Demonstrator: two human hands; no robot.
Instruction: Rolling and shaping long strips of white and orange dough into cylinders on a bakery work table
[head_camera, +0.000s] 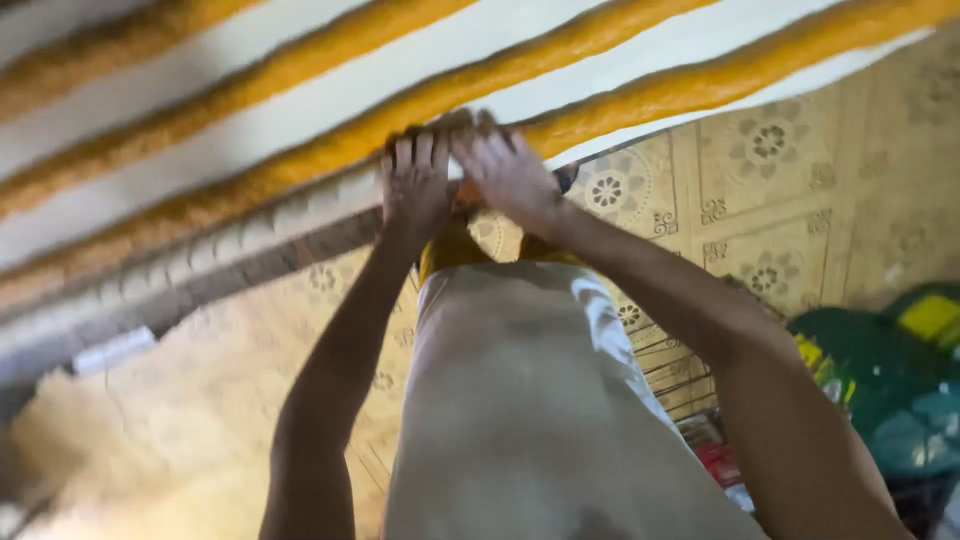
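**A small food-making workshop on a tiled floor**

The place looks like a home-run production room rather than a plain living space. Long yellow-orange ropes of dough lie in parallel rows on a wide white work surface, laid out in quantity. The floor is beige tile with flower patterns, of a household kind. At the right edge, green and yellow bags lie heaped on the floor.
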